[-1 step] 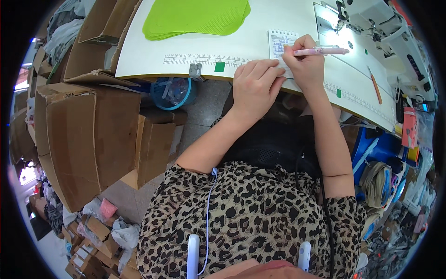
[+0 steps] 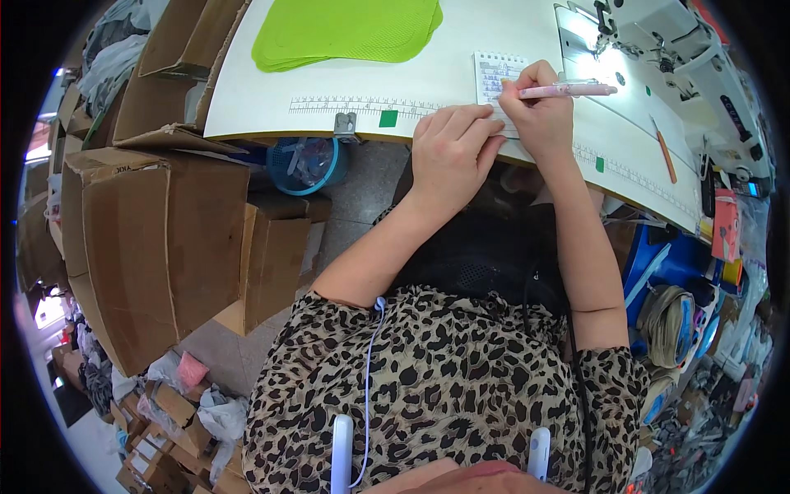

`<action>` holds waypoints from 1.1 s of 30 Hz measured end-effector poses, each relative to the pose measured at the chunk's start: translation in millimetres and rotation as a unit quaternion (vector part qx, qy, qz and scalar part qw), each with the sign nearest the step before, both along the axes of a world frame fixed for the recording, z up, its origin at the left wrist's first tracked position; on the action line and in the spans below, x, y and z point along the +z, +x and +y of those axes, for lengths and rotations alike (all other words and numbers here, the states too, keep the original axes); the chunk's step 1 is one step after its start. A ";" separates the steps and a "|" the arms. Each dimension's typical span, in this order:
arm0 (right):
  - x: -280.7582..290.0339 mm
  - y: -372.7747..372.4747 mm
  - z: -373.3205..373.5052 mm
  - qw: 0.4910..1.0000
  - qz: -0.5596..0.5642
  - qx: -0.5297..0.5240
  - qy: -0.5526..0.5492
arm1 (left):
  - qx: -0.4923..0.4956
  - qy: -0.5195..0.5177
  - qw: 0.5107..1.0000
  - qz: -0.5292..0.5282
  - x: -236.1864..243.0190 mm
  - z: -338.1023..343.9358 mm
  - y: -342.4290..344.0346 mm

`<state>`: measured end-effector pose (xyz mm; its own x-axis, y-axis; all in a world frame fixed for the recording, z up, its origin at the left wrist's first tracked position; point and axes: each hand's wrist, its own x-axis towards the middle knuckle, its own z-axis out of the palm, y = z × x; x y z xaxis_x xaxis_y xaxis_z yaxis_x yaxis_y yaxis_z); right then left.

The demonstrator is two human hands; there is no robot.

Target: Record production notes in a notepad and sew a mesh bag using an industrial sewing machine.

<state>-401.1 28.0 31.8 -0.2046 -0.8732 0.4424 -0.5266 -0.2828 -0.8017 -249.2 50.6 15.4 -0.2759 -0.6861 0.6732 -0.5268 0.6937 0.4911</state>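
A small spiral-bound notepad (image 2: pixel 491 72) lies on the white table near its front edge, with handwriting on its upper lines. My right hand (image 2: pixel 541 115) is closed around a pink pen (image 2: pixel 568 90); its fingers rest on the page and hide the pen's writing tip. At the pad's lower left, my left hand (image 2: pixel 455 152) lies palm down over the table edge, holding nothing, its fingertips touching the paper. Part of the lower page is covered by both hands.
Green textured sheets (image 2: pixel 350 33) are stacked at the far left of the table. A lit sewing machine (image 2: pixel 691 74) stands on the right, an orange-handled tool (image 2: pixel 666 156) near it. Cardboard boxes (image 2: pixel 164 247) and a blue basket (image 2: pixel 333 169) are below left.
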 end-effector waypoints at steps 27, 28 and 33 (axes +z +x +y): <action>2.0 1.2 2.6 1.000 0.014 -0.008 -0.003 | 0.003 -0.014 1.000 -0.005 -2.5 -1.8 -0.5; 0.3 0.2 1.4 0.999 0.028 -0.007 -0.014 | 0.004 -0.015 1.000 -0.005 -3.2 -1.9 -0.6; 0.6 -0.8 1.8 1.000 0.017 -0.002 -0.011 | 0.006 -0.018 1.000 -0.006 -0.8 -1.2 -0.3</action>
